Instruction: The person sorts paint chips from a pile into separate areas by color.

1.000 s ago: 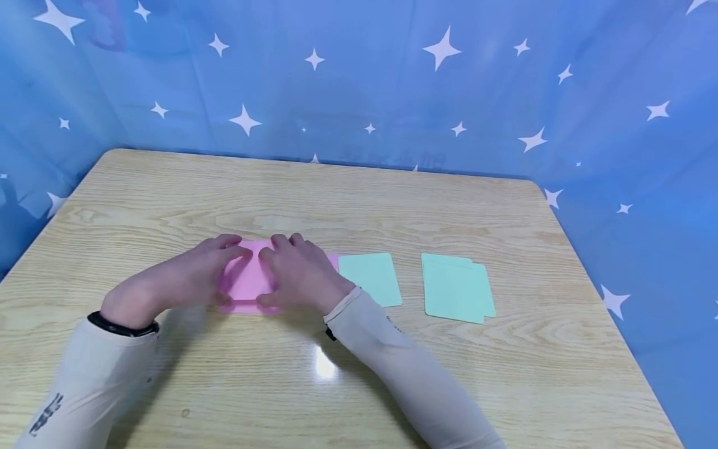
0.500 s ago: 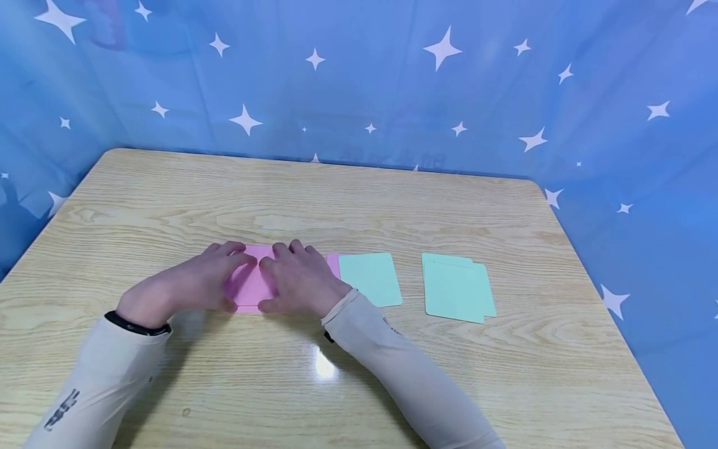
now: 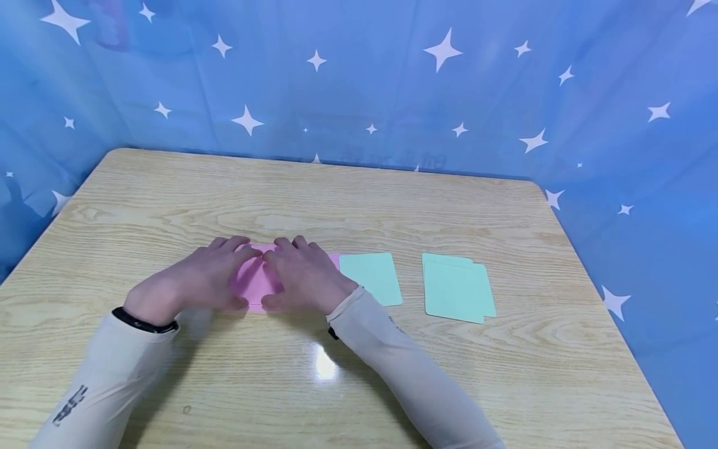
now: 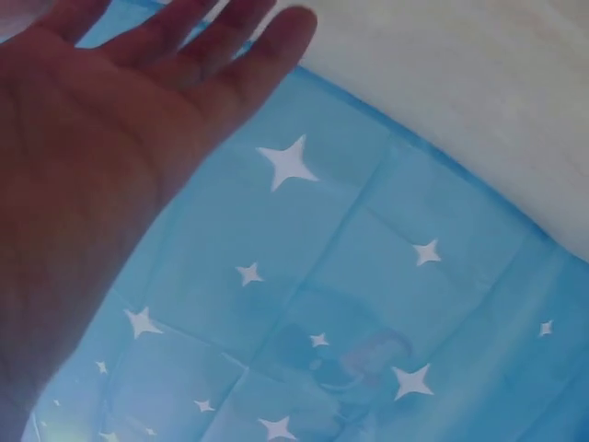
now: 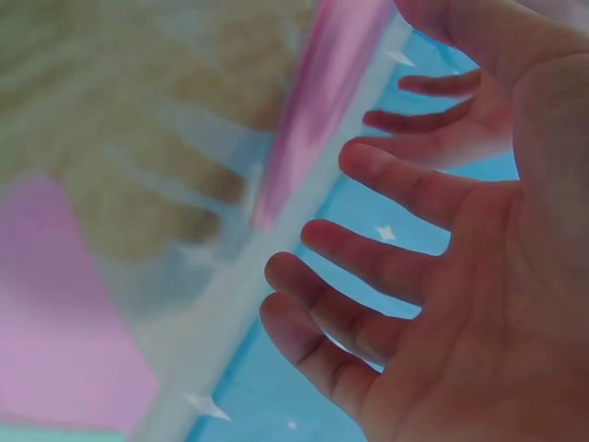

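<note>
Square pink cards (image 3: 258,284) lie stacked on the table between my two hands, partly covered by them. My left hand (image 3: 210,274) is at the stack's left side, its fingers loosely bent in the head view and extended in the left wrist view. From the right, my right hand (image 3: 305,277) reaches over the stack; the right wrist view shows its fingers spread and relaxed, with the pink stack (image 5: 322,101) beyond them. Another pink card (image 5: 64,313) lies right of that hand, beside a mint green card (image 3: 371,279).
Two overlapping mint green cards (image 3: 457,290) lie farther right on the wooden table (image 3: 269,386). Behind the table hangs a blue curtain (image 3: 359,81) with white stars.
My left hand has shifted right, and the pink stack's visible left part has moved right with it. The edge of the lower pink card shows less. My right hand has barely moved.
</note>
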A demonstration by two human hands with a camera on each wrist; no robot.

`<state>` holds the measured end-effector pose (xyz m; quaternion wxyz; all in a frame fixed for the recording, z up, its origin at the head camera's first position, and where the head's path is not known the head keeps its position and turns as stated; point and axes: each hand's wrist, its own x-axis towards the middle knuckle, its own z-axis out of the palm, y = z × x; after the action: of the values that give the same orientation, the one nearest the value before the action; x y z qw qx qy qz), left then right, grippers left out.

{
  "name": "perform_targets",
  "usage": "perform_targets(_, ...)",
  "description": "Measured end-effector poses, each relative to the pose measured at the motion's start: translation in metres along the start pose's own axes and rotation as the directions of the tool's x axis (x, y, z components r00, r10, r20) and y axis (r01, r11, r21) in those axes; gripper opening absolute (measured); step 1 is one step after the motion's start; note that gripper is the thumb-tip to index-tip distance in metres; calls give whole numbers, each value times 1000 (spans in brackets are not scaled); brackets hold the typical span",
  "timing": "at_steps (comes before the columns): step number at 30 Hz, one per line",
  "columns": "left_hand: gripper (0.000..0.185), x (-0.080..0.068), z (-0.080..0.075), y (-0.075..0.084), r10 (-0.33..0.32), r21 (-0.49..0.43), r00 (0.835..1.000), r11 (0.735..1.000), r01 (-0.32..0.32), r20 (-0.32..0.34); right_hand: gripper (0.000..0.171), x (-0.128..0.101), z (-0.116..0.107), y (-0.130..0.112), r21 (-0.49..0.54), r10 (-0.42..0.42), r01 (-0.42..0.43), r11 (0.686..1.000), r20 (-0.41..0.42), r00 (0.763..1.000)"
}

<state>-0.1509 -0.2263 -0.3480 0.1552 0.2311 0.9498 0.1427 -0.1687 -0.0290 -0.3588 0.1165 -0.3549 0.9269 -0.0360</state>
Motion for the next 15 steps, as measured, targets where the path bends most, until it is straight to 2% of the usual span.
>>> perform_targets(4, 89, 9, -11, 13, 4, 26, 999, 1000, -3, -36, 71, -13, -11, 9, 21, 28, -28, 999, -1, 1000)
perform_targets(8, 87, 18, -21, 30, 6, 18, 998, 1000, -5, -63, 73, -27, -22, 26, 26, 55, -55, 998, -4, 998)
perform_targets(15, 84, 32, -35, 59, 46, 13, 994, 999, -45, -101, 73, -64, -40, 69, 68, 113, -108, 992, -73, 991)
